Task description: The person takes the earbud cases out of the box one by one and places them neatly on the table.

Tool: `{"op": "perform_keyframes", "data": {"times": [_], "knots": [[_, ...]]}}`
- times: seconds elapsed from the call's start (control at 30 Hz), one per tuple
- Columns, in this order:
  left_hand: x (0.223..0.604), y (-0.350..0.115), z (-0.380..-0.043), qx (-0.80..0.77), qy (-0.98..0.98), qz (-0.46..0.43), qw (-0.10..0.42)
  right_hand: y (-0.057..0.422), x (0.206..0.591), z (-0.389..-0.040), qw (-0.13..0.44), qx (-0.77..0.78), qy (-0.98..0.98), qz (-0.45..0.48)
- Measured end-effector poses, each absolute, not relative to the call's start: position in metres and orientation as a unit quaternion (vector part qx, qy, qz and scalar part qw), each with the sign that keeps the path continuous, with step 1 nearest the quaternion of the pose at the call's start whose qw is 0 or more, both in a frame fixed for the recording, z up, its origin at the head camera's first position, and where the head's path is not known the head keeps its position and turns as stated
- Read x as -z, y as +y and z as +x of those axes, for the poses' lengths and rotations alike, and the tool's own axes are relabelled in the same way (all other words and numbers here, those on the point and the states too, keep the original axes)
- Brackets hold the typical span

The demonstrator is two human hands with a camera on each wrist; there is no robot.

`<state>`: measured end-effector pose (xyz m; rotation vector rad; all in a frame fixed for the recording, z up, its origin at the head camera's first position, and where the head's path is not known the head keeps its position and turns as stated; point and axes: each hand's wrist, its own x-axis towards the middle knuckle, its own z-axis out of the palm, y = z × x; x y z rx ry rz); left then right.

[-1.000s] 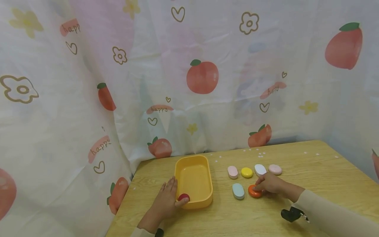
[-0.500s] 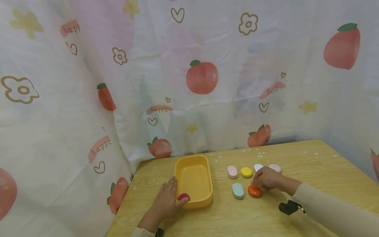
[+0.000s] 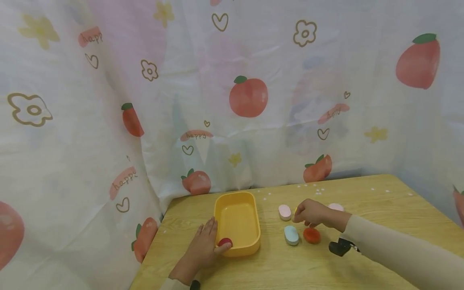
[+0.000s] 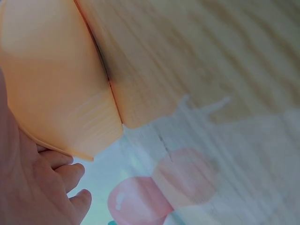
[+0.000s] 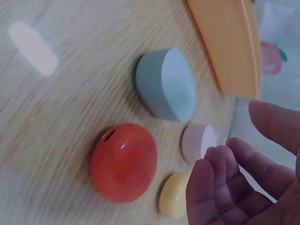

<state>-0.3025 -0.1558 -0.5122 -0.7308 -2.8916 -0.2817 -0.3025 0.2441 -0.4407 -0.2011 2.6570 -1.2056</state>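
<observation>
My left hand (image 3: 203, 245) rests along the left side of a yellow-orange tub (image 3: 243, 251), fingers extended. Its thumb lies at the near rim, beside a dark red round piece (image 3: 225, 241) inside. In the left wrist view, fingertips touch the tub's rim. My right hand (image 3: 314, 213) hovers over the smooth rounded pieces, partly covering a yellow one (image 5: 172, 199). The right wrist view shows thumb and fingers apart, fingers bent, nothing between them. Beneath and around it lie an orange-red disc with a slot (image 5: 125, 161), a pale blue oval (image 3: 291, 235) and a pink oval (image 3: 284, 212).
Another pink piece (image 3: 336, 207) lies right of my right hand. Small white specks (image 3: 319, 191) dot the back of the wooden table (image 3: 275, 266). A fruit-printed curtain (image 3: 282, 141) hangs behind and at the sides.
My right hand has left the orange-red disc, risen and moved left toward the yellow piece. The white piece is now hidden behind it. My left hand and the tub stay put.
</observation>
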Motion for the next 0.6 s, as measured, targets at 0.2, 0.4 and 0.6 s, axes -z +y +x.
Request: {"op": "perform_keyframes", "data": {"times": [0.2,0.4,0.6], "knots": [[0.513,-0.155,-0.304,0.089,-0.964,-0.24,0.07,0.223,0.433,-0.307,0.106,0.405,0.903,-0.099],[0.513,-0.156,-0.303,0.092,-0.965,-0.237,0.06,0.206,0.429,-0.311,0.107,0.4,0.901,-0.129],[0.511,-0.157,-0.303,0.079,-0.964,-0.244,0.069,0.187,0.43,-0.316,0.121,0.42,0.889,-0.139]]}}
